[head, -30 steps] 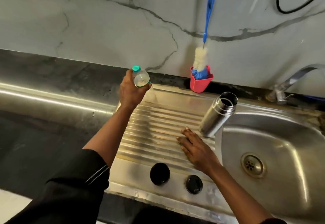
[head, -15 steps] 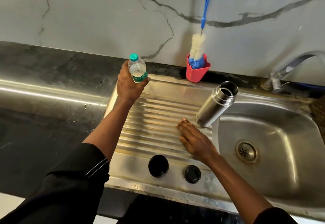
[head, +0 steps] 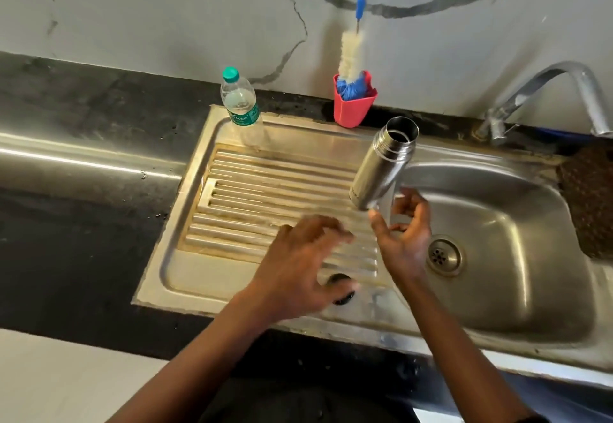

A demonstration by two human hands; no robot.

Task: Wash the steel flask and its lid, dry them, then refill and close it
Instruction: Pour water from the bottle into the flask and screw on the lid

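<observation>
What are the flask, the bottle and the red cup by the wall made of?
Flask: looks like brushed steel, grey with soft reflections.
Bottle: seemingly thin clear plastic; see-through, with a green cap and label.
Red cup: probably matte plastic; opaque, with an even colour and no glare.

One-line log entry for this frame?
flask uncapped, at sink edge | left hand open above drainboard | right hand at flask base, grip unclear | bottle standing on drainboard
</observation>
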